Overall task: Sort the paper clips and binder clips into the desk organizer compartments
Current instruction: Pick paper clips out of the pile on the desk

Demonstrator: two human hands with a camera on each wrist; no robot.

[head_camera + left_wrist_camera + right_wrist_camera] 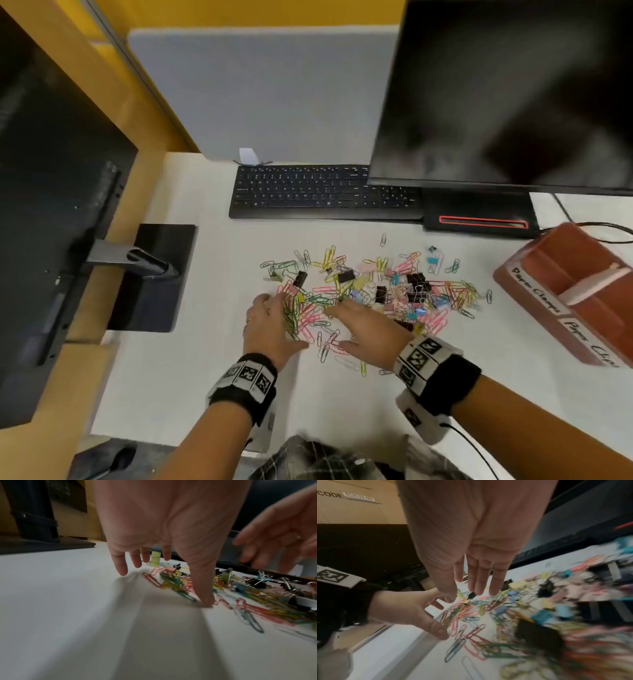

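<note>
Two hands over scattered clips on the desk [205, 394].
The left hand [269, 327] and right hand [368, 334] lay spread, holding nothing, flanking the clips [370, 291]; the organizer [579, 291] stood well right.

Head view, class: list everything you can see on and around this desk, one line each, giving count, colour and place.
paper clips: many, mixed colours, scattered mid-desk
binder clips: several, black and pastel, in the same pile
desk organizer: one, reddish-brown, right edge, white handwritten labels
keyboard: one, black, behind the pile
monitor: one, black, upper right
monitor stand: one, black with red line, under the monitor
second monitor: one, black, far left
desk: one, white
divider panel: one, grey, behind keyboard
left hand: open, at pile's left edge
right hand: open, over the pile
</note>
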